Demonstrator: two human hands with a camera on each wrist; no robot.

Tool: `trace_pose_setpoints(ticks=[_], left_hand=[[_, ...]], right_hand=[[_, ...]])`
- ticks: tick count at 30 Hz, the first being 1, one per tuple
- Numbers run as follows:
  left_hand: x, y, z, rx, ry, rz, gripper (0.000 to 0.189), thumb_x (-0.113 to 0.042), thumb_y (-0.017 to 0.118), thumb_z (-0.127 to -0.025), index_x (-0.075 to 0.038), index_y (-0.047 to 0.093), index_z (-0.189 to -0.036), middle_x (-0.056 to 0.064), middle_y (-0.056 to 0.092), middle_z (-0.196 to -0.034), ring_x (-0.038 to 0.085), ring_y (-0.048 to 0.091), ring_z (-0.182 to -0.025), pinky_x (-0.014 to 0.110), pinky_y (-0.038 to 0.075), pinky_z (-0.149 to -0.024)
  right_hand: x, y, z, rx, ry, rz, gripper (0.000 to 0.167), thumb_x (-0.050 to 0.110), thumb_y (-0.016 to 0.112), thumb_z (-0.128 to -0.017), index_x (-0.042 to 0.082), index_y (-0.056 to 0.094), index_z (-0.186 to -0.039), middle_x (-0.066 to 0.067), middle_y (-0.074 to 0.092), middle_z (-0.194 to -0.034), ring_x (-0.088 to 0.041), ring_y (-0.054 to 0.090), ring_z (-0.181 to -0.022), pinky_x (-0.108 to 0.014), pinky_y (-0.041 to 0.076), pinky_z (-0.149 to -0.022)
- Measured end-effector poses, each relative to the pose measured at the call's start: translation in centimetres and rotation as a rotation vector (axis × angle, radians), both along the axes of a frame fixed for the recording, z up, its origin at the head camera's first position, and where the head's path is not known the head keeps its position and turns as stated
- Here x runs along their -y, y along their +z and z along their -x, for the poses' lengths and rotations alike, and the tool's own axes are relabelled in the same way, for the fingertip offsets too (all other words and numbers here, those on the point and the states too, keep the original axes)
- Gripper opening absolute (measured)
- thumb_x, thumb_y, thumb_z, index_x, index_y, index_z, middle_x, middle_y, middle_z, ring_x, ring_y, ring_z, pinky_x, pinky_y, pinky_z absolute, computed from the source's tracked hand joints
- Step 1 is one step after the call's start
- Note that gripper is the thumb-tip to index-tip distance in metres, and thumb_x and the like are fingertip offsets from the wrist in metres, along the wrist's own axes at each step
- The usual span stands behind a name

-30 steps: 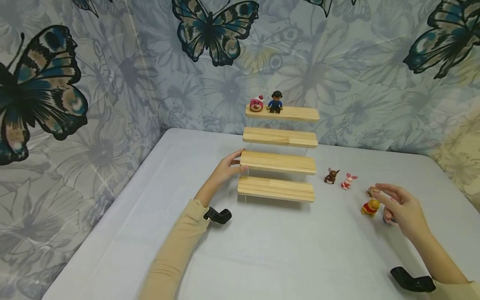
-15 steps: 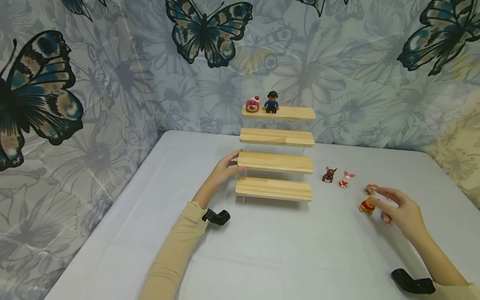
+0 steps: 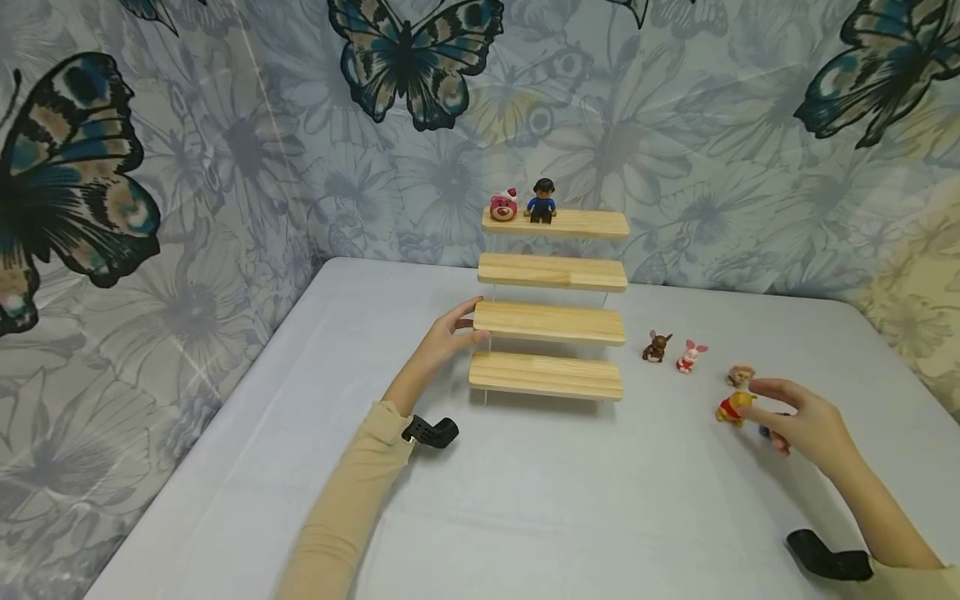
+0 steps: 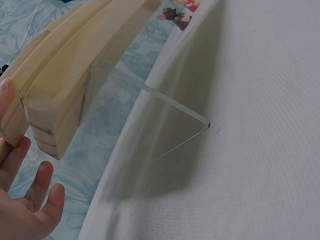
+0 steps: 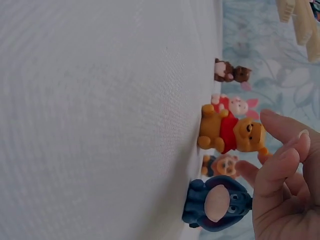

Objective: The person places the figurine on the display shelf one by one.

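My left hand [image 3: 447, 337] grips the left end of a tiered wooden display stand [image 3: 549, 323] at its third shelf from the top. In the left wrist view, fingers [image 4: 39, 190] curl beside the board's end. My right hand [image 3: 806, 421] hovers over the small figurines at the right, thumb and index finger apart around the head of a yellow bear figurine in a red shirt [image 5: 232, 132]. A blue donkey figurine [image 5: 215, 205] stands just below that hand in the right wrist view, and an orange-brown figurine [image 5: 223, 165] shows between the two.
Left of these stand a pink piglet figurine [image 3: 691, 356] and a brown figurine [image 3: 657, 347]. The top shelf bears a pink bear head [image 3: 503, 206] and a toy figure in blue [image 3: 542, 202]. Patterned fabric [image 3: 457, 183] hangs behind the white table [image 3: 585, 500].
The right hand's index finger has come down from beside the orange-brown figurine toward the yellow bear's head. The left hand stays on the stand. The view shifts slightly.
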State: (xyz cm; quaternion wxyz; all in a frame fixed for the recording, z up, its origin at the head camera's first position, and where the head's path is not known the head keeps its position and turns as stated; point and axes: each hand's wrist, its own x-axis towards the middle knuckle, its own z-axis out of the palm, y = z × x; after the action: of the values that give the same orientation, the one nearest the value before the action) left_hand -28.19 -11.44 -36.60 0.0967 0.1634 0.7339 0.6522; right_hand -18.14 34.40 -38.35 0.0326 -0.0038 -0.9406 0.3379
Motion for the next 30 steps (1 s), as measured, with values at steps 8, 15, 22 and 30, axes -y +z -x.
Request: trace_pose_setpoints(ticks=[8, 15, 22, 30], left_hand=[[0.1, -1.8, 1.5, 0.007, 0.017, -0.022, 0.067, -0.012, 0.064, -0.084, -0.009, 0.028, -0.141, 0.008, 0.030, -0.140, 0.028, 0.037, -0.116, 0.043, 0.036, -0.091], [-0.1, -2.7, 2.0, -0.035, 0.034, -0.015, 0.065, -0.013, 0.065, -0.084, -0.013, 0.032, -0.140, 0.005, 0.034, -0.137, 0.023, 0.041, -0.112, 0.040, 0.039, -0.088], [-0.1, -2.7, 2.0, -0.049, 0.016, -0.025, 0.065, -0.015, 0.065, -0.084, -0.015, 0.033, -0.140, 0.006, 0.034, -0.137, 0.024, 0.042, -0.111, 0.039, 0.040, -0.087], [0.1, -1.6, 1.2, -0.028, -0.004, -0.042, 0.065, -0.009, 0.063, -0.085, -0.010, 0.030, -0.141, 0.012, 0.031, -0.138, 0.029, 0.039, -0.114, 0.040, 0.038, -0.089]], right_hand=[[-0.2, -0.3, 0.3, 0.054, 0.008, -0.020, 0.059, 0.035, 0.062, -0.084, -0.007, 0.046, -0.122, -0.021, 0.053, -0.094, -0.018, 0.047, -0.043, -0.031, 0.040, -0.040], [-0.2, -0.5, 0.2, 0.047, 0.036, -0.023, 0.052, 0.027, 0.061, -0.086, -0.012, 0.047, -0.117, -0.019, 0.057, -0.085, -0.016, 0.047, -0.042, -0.030, 0.042, -0.038], [0.1, -0.6, 0.0, 0.027, 0.033, -0.020, 0.047, 0.027, 0.060, -0.087, -0.011, 0.049, -0.113, -0.022, 0.057, -0.090, -0.016, 0.048, -0.041, -0.030, 0.042, -0.038], [0.4, -0.4, -0.1, 0.040, -0.008, -0.036, 0.050, 0.032, 0.061, -0.086, -0.010, 0.051, -0.110, -0.021, 0.057, -0.088, -0.017, 0.048, -0.043, -0.031, 0.042, -0.040]])
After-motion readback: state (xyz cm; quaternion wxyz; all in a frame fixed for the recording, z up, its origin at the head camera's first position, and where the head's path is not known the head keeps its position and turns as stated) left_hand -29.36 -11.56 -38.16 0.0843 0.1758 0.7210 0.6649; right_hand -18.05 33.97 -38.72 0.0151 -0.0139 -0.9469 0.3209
